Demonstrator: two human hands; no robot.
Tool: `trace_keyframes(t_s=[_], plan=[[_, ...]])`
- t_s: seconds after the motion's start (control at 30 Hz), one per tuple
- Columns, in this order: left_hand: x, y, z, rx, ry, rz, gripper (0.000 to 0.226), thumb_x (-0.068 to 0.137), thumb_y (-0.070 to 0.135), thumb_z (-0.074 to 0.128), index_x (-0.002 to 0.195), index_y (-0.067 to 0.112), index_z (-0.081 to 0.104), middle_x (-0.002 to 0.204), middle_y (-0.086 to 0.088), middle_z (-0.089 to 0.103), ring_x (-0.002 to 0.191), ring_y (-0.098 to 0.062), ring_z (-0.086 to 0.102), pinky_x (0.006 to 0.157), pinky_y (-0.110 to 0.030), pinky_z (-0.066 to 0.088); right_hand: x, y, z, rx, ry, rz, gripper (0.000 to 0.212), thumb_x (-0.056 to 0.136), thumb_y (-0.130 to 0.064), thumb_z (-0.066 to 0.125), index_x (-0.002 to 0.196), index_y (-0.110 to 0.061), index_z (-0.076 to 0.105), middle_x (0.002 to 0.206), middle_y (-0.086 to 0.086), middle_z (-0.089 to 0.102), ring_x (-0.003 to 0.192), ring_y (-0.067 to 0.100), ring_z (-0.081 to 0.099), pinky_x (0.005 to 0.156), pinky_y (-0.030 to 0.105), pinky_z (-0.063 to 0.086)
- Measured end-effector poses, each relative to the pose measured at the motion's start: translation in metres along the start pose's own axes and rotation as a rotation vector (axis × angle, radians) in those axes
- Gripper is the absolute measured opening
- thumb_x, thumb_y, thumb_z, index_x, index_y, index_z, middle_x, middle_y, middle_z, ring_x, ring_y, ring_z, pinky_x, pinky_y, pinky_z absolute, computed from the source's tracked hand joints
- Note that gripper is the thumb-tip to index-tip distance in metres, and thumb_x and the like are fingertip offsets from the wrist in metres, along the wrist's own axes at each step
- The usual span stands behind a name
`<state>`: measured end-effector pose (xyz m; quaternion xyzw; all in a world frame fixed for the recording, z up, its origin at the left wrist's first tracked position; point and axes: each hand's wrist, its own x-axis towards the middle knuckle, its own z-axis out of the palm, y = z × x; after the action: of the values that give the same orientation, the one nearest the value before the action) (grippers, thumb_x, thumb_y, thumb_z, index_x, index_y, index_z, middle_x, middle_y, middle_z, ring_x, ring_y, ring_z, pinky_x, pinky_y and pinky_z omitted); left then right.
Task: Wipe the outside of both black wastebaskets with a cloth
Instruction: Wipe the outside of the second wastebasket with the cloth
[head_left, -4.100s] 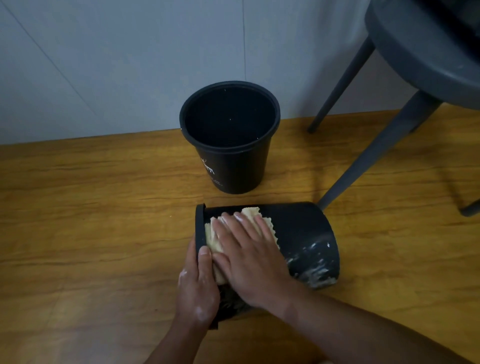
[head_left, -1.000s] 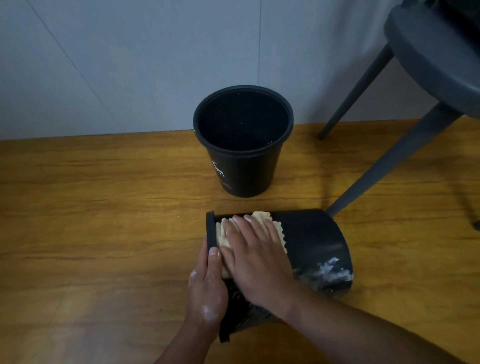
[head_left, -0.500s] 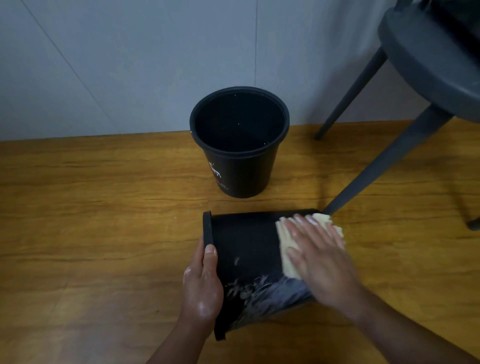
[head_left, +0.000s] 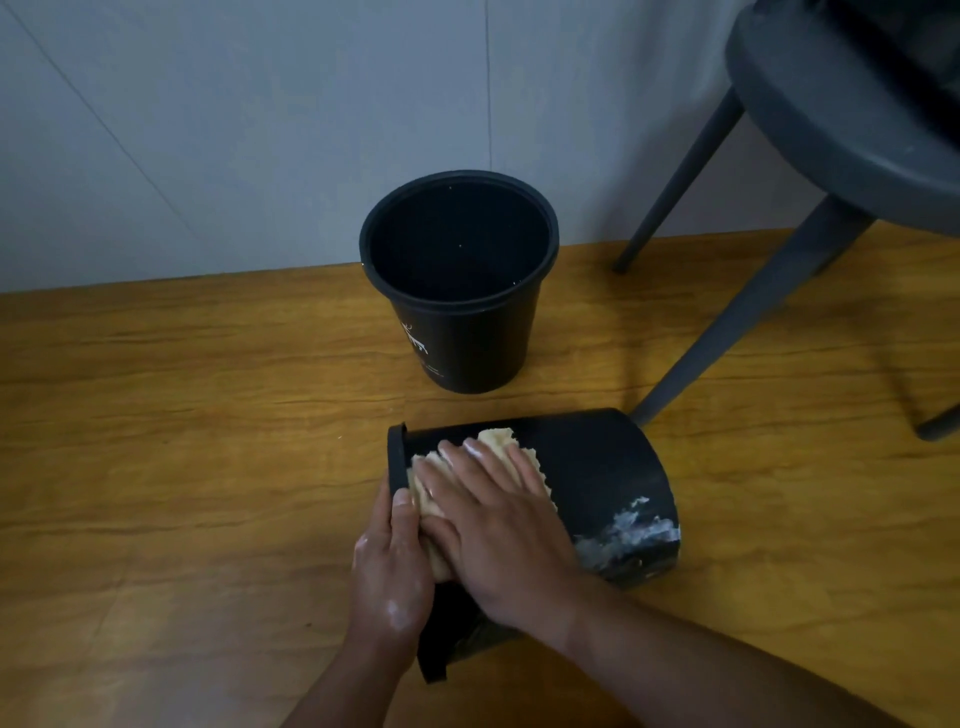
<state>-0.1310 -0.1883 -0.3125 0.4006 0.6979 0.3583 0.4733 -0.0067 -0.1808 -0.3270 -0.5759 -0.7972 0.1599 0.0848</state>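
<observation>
We see one black wastebasket (head_left: 597, 467) lying sideways on the wooden floor (head_left: 182, 441), our right hand (head_left: 498, 525) fingers spread flat on the cloth (head_left: 501, 436) near its rim; left hand (head_left: 389, 566) gripping that rim; second wastebasket (head_left: 467, 338) upright behind.

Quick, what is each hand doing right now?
Left hand: closed around the rim of the lying wastebasket, holding it steady.
Right hand: open and flat, pressing the cloth onto it.
</observation>
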Motion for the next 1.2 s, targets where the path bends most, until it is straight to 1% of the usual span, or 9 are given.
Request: trace_keyframes(t_s=[0.1, 0.27, 0.37, 0.5, 0.67, 0.8, 0.9, 1.03, 1.2], plan=[[0.000, -0.002, 0.001, -0.007, 0.006, -0.001, 0.041, 0.103, 0.051, 0.033, 0.135, 0.043, 0.056, 0.104, 0.008, 0.073, 0.100, -0.012, 0.067, 0.092, -0.045, 0.053, 0.006, 0.025, -0.012, 0.017, -0.024, 0.134, 0.061, 0.101, -0.057, 0.005, 0.158, -0.040, 0.022, 0.166, -0.007, 0.025, 0.154, 0.016, 0.015, 0.125, 0.049, 0.007], [-0.006, -0.001, 0.002, -0.037, -0.016, 0.001, 0.042, 0.106, 0.042, 0.032, 0.144, 0.038, 0.048, 0.101, 0.023, 0.061, 0.095, 0.002, 0.059, 0.075, -0.019, 0.045, 0.002, 0.079, -0.018, 0.002, -0.007, 0.328, 0.077, 0.092, -0.064, -0.008, 0.156, -0.043, 0.029, 0.166, -0.012, 0.026, 0.154, 0.009, 0.012, 0.125, 0.043, 0.002], [-0.011, -0.001, 0.006, -0.024, -0.002, -0.009, 0.043, 0.106, 0.041, 0.030, 0.147, 0.038, 0.044, 0.104, 0.026, 0.058, 0.095, 0.001, 0.056, 0.080, -0.022, 0.041, -0.004, 0.079, -0.016, -0.025, -0.004, 0.360, 0.075, 0.094, -0.062, -0.006, 0.156, -0.042, 0.030, 0.165, -0.013, 0.027, 0.154, 0.010, 0.013, 0.125, 0.042, 0.001], [-0.011, -0.005, 0.005, 0.016, 0.001, -0.044, 0.051, 0.103, 0.051, 0.025, 0.151, 0.037, 0.038, 0.131, 0.004, 0.060, 0.113, -0.016, 0.055, 0.095, -0.036, 0.041, -0.005, 0.033, -0.015, -0.059, -0.019, 0.169, 0.058, 0.103, -0.051, 0.008, 0.158, -0.036, 0.020, 0.164, -0.007, 0.028, 0.153, 0.019, 0.018, 0.124, 0.051, 0.011], [-0.012, 0.000, 0.002, -0.003, 0.003, -0.012, 0.033, 0.106, 0.041, 0.033, 0.118, 0.034, 0.062, 0.090, 0.005, 0.074, 0.088, -0.005, 0.070, 0.074, -0.025, 0.049, -0.017, 0.003, 0.000, -0.036, -0.023, -0.077, 0.058, 0.107, -0.054, 0.023, 0.160, -0.032, 0.016, 0.168, -0.005, 0.020, 0.156, 0.018, 0.009, 0.126, 0.049, 0.003], [-0.005, 0.000, 0.001, 0.016, -0.003, -0.007, 0.028, 0.105, 0.043, 0.034, 0.119, 0.042, 0.058, 0.099, 0.006, 0.069, 0.095, -0.012, 0.065, 0.073, -0.030, 0.050, -0.037, 0.054, -0.008, -0.078, 0.040, 0.035, 0.058, 0.107, -0.055, 0.029, 0.159, -0.035, 0.018, 0.164, -0.007, 0.030, 0.153, 0.015, 0.021, 0.124, 0.044, 0.006], [0.000, 0.001, 0.001, 0.005, -0.001, 0.009, 0.037, 0.104, 0.046, 0.036, 0.132, 0.037, 0.059, 0.105, 0.007, 0.072, 0.101, -0.013, 0.068, 0.086, -0.039, 0.057, -0.053, 0.105, -0.013, -0.067, 0.044, 0.183, 0.057, 0.107, -0.059, 0.018, 0.160, -0.038, 0.019, 0.164, -0.010, 0.030, 0.153, 0.010, 0.017, 0.125, 0.044, 0.015], [0.003, 0.004, 0.002, -0.028, -0.005, 0.020, 0.041, 0.104, 0.049, 0.034, 0.134, 0.039, 0.059, 0.110, 0.005, 0.073, 0.105, -0.015, 0.067, 0.094, -0.045, 0.055, -0.052, 0.128, -0.013, -0.053, 0.053, 0.259, 0.060, 0.106, -0.061, 0.009, 0.159, -0.038, 0.022, 0.164, -0.012, 0.029, 0.153, 0.007, 0.015, 0.126, 0.040, 0.010], [-0.011, 0.003, 0.000, 0.007, -0.057, 0.085, 0.059, 0.097, 0.057, 0.025, 0.152, 0.039, 0.037, 0.138, 0.007, 0.059, 0.127, -0.014, 0.054, 0.109, -0.040, 0.044, -0.031, 0.132, -0.018, -0.008, 0.078, 0.280, 0.063, 0.104, -0.063, 0.008, 0.158, -0.038, 0.029, 0.162, -0.013, 0.032, 0.152, 0.006, 0.018, 0.125, 0.034, 0.005]])
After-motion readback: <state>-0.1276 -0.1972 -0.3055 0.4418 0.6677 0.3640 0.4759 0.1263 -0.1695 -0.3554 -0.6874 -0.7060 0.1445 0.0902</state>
